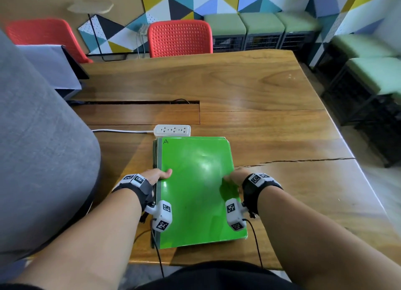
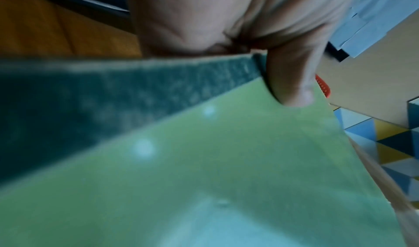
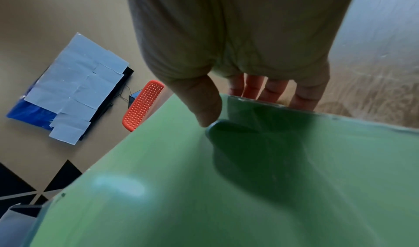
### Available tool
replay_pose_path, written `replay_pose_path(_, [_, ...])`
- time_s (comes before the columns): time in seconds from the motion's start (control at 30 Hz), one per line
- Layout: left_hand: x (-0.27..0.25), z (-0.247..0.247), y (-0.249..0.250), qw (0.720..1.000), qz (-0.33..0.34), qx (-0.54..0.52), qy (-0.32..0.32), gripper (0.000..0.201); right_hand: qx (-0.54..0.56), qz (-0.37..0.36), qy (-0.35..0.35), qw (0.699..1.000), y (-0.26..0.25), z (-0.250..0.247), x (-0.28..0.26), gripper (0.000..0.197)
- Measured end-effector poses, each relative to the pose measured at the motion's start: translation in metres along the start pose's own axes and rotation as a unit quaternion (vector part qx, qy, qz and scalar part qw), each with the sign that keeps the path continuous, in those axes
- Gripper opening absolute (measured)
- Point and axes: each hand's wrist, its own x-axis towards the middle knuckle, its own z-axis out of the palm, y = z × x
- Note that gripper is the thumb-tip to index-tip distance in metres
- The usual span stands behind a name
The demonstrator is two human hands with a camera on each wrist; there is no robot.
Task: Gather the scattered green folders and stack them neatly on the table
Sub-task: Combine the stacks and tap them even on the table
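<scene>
- Wooden table (image 1: pixel 271 125), glossy and grained, with a recessed slot and a long crack, carries the work; red perforated chairs (image 1: pixel 180 38) and a wall of coloured triangles stand behind.
- Green folders (image 1: pixel 197 187) lie as one stack near the table's front edge, directly before the person, far end just beside a white power strip (image 1: pixel 172 130).
- Left hand (image 1: pixel 157 177) grips the stack's left, spine-side edge: thumb lies on the top cover, fingers are hidden beneath or beside the edge.
- Right hand (image 1: pixel 235 179) grips the right edge likewise; the right wrist view shows the thumb on top and four fingers curled down past the edge.
- Judgement: the step in hand is squaring the gathered stack. No other folder shows on the table, so the task looks nearly done.
- To do it well: press both sides inward evenly, keep the stack flat, tap the near edge level, and keep clear of the power strip.
- Top cover is smooth, shiny plastic or laminated card, throwing glare; corners are rounded. A darker, duller strip runs along the spine. A handwritten "A" marks the far left corner.
- Lower folders show slightly at the left and far edges, so alignment is not yet exact.
- Slick covers will likely slide on one another; release gently.
</scene>
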Motion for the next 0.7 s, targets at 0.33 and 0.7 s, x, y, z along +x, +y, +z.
replay_pose_path(0.33, [-0.031, -0.033, 0.045, 0.923, 0.184, -0.32, 0.105, 0.045, 0.22, -0.244, 0.088, 0.941, -0.054, -0.053, -0.058, 0.056])
replay_pose_path(0.7, [-0.026, -0.041, 0.033, 0.888, 0.3, -0.346, 0.049, 0.066, 0.289, -0.367, 0.076, 0.881, -0.057, -0.054, -0.075, 0.079])
